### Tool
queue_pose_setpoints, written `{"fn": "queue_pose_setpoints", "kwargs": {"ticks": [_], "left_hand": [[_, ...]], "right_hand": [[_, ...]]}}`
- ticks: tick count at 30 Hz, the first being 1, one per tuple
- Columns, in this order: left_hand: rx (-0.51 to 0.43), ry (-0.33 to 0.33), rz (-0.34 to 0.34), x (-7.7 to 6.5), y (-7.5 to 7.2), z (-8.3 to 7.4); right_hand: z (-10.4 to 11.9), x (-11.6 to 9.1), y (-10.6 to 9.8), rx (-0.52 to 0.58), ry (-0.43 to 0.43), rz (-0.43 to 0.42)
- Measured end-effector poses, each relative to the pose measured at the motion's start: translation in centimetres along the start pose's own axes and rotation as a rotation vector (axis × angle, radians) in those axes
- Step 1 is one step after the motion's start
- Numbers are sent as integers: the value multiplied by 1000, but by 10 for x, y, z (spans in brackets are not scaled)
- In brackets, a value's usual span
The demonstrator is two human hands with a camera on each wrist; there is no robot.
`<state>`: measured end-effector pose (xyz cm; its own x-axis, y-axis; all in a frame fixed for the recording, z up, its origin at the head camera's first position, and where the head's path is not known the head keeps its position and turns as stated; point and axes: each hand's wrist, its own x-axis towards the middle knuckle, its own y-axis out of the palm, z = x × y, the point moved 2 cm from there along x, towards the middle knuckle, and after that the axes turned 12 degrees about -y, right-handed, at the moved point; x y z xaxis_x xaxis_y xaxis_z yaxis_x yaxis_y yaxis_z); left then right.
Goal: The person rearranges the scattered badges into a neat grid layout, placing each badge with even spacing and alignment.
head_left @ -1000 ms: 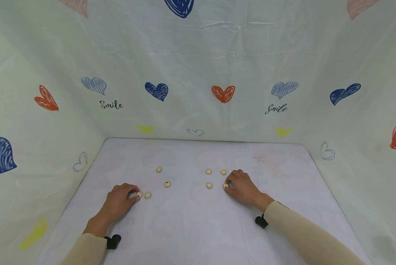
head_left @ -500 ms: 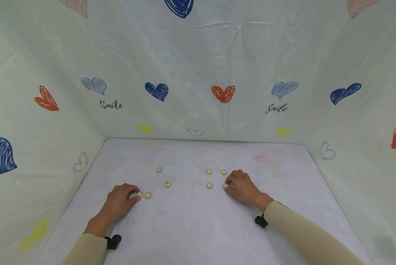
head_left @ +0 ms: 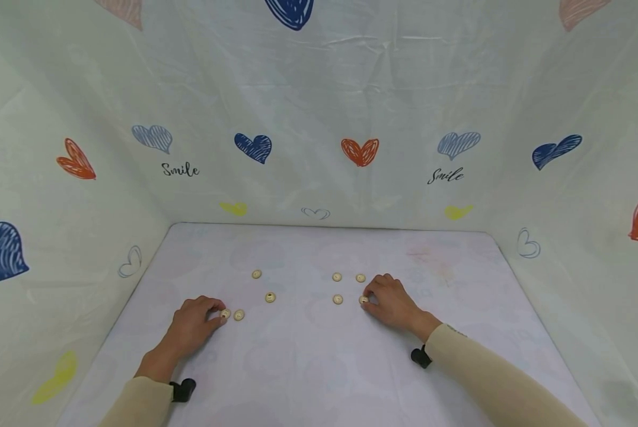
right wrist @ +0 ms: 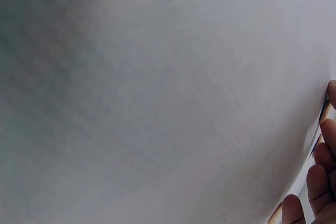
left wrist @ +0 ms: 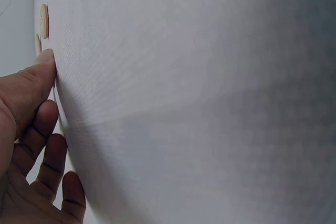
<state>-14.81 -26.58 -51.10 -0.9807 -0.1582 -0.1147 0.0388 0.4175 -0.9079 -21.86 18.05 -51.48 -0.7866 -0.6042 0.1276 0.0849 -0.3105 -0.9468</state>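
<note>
My left hand [head_left: 192,325] rests low at the left of the table. Its thumb and index finger pinch the rim of a small round wooden disc [head_left: 225,314]. Just right of that lies another wooden disc [head_left: 239,315], slightly apart. At the right, my right hand [head_left: 392,301] pinches a third wooden disc [head_left: 364,300] between thumb and index finger; the fingers partly cover it. In the left wrist view the thumb [left wrist: 38,77] hides most of the pinched disc. The right wrist view shows only fingertips and a disc [right wrist: 325,112] at its right edge.
More wooden discs lie flat on the white-covered table [head_left: 297,367]: a disc [head_left: 257,274] and a disc [head_left: 270,297] left of centre, a disc [head_left: 337,277], a disc [head_left: 338,299] and a disc [head_left: 360,277] near the right hand. A heart-printed curtain [head_left: 308,178] surrounds the table.
</note>
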Motion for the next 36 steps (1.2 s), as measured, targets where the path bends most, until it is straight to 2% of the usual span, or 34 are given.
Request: {"fn": "queue_pose_setpoints", "kwargs": {"ticks": [13,26,36], "left_hand": [[-5,-6,-6,-1,0,1],[-10,3,-19,-1,1,2],[-1,-2,-19,1,3,2]], "right_hand": [[1,2,2,8,10,0],[0,5,0,-14,-17,-24],[5,25,-19,-27,-49,-89]]}}
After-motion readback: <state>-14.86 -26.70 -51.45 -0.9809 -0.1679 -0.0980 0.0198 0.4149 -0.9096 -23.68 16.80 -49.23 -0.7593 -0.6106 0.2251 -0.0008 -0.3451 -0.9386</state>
